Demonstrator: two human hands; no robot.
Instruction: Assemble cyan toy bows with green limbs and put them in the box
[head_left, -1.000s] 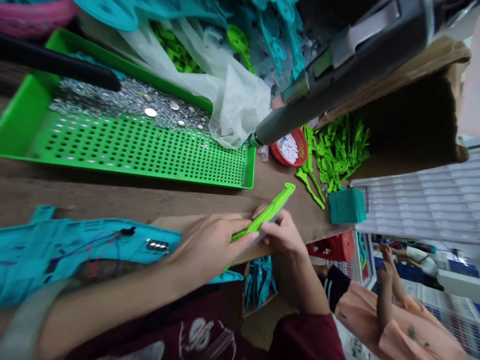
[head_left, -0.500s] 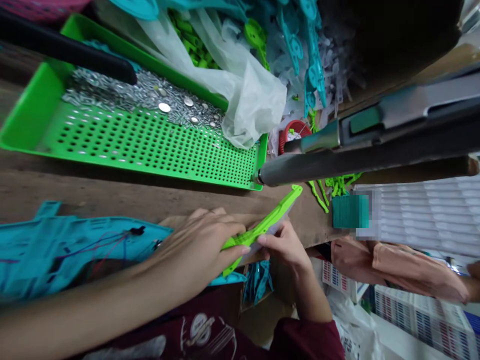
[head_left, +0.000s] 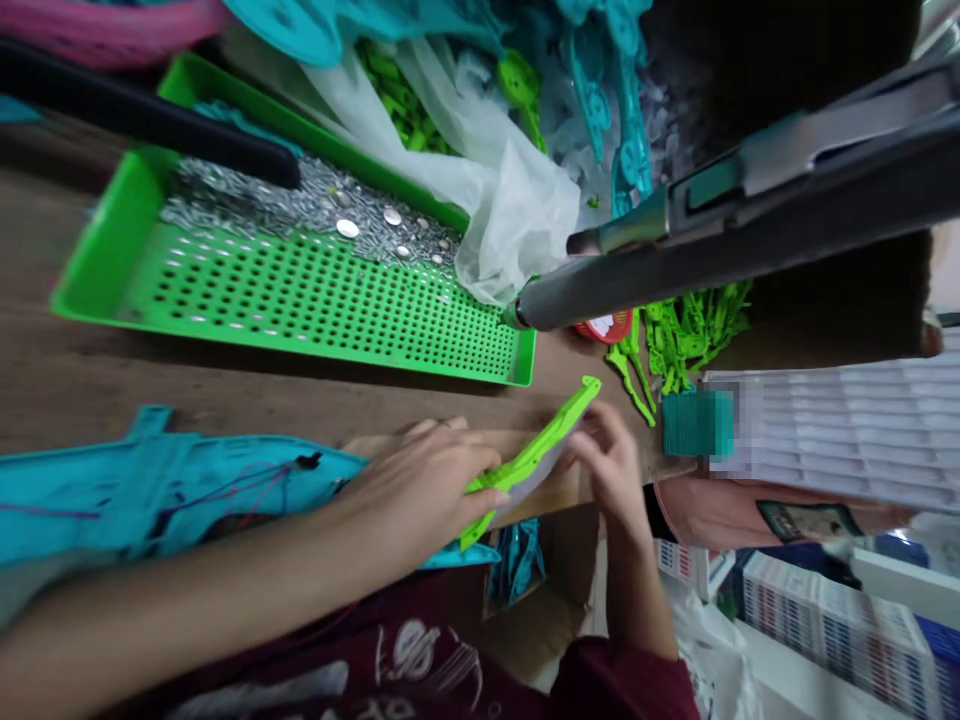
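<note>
My left hand (head_left: 420,490) grips the lower end of a long bright green plastic part (head_left: 540,445) that lies slanted over the wooden table's front edge. My right hand (head_left: 611,465) rests with its fingers against the middle of the same part, beside a pale strip under it. A teal plastic shell (head_left: 150,490) with thin red and blue wires lies on the table just left of my left hand.
A green perforated tray (head_left: 300,300) with a heap of small metal screws stands behind the hands. A dark hanging tool (head_left: 675,250) points its tip down near the tray's right corner. Loose green parts (head_left: 690,330), a red basket and plastic bags lie farther right and back.
My right hand slid up along the green part, from its lower middle toward the upper half. The view shifted slightly; my left hand kept its grip.
</note>
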